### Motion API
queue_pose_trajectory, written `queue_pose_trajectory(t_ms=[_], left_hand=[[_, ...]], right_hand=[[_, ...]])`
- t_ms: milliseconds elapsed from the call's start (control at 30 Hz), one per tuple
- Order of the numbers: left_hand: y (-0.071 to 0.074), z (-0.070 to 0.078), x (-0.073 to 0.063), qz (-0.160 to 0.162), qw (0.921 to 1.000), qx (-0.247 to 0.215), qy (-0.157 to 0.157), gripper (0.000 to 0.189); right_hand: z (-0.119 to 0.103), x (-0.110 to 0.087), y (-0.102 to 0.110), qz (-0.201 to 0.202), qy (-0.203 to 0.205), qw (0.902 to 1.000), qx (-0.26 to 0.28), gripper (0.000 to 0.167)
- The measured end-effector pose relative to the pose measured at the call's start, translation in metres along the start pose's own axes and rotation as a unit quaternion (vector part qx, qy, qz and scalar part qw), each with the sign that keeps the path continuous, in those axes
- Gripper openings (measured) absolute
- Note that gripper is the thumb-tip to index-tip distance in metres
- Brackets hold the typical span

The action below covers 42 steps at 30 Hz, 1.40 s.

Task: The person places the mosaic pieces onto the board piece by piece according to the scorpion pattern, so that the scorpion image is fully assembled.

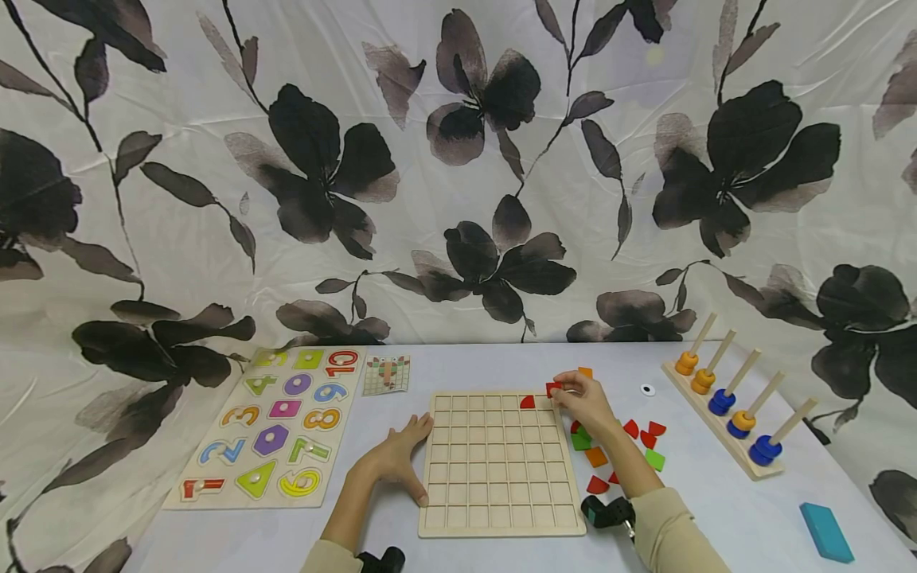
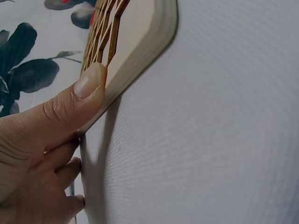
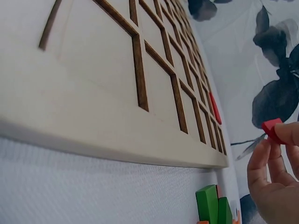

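A wooden grid board [image 1: 501,523] lies flat in the middle of the table. My left hand [image 1: 396,452] is spread along its left side, with the thumb [image 2: 91,84] touching the edge near the front corner. Between thumb and fingertips, my right hand [image 1: 589,404] pinches a small red block [image 3: 270,127] over the board's far right corner. One red quarter-round block [image 1: 528,403] sits in a cell of the far row, just left of that hand. Under and around the right forearm lie loose blocks, among them a green block [image 3: 207,204] and an orange block [image 1: 596,456].
A number and shape puzzle [image 1: 268,446] lies at left, with a small pattern card [image 1: 387,375] beside it. A peg stand with rings [image 1: 723,410] stands at right. Nearer are a teal block [image 1: 827,532] and several red pieces [image 1: 648,438]. A floral cloth hangs behind the table.
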State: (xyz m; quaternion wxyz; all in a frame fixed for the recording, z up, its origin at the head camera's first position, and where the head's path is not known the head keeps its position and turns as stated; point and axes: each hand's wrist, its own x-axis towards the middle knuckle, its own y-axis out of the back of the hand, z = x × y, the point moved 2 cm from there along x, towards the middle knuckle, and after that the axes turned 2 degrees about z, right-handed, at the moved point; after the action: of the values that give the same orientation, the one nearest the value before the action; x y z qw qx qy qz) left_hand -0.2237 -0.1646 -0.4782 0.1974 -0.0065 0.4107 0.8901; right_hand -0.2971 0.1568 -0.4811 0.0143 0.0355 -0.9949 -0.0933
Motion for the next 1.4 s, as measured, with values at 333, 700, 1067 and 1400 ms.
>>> queue_pose_trajectory(t_ms=[333,700,1067,1400], left_hand=[[0.0,0.001,-0.001,0.003,1.0,0.006,-0.002,0.121],[0.001,0.002,0.0,0.004,1.0,0.004,-0.004,0.122],[0.001,0.001,0.001,0.003,0.9999,0.012,-0.002,0.121],[-0.001,-0.002,0.001,0.003,1.0,0.005,0.004,0.123]], right_hand=[[0.009,0.002,-0.001,0.003,-0.016,0.9976,-0.067,0.019],[-0.002,0.0,-0.009,-0.021,0.044,0.9722,-0.229,0.009],[-0.007,-0.003,-0.015,-0.075,0.073,0.9468,-0.304,0.008],[-0.005,-0.004,-0.006,-0.11,0.066,0.9488,-0.289,0.011]])
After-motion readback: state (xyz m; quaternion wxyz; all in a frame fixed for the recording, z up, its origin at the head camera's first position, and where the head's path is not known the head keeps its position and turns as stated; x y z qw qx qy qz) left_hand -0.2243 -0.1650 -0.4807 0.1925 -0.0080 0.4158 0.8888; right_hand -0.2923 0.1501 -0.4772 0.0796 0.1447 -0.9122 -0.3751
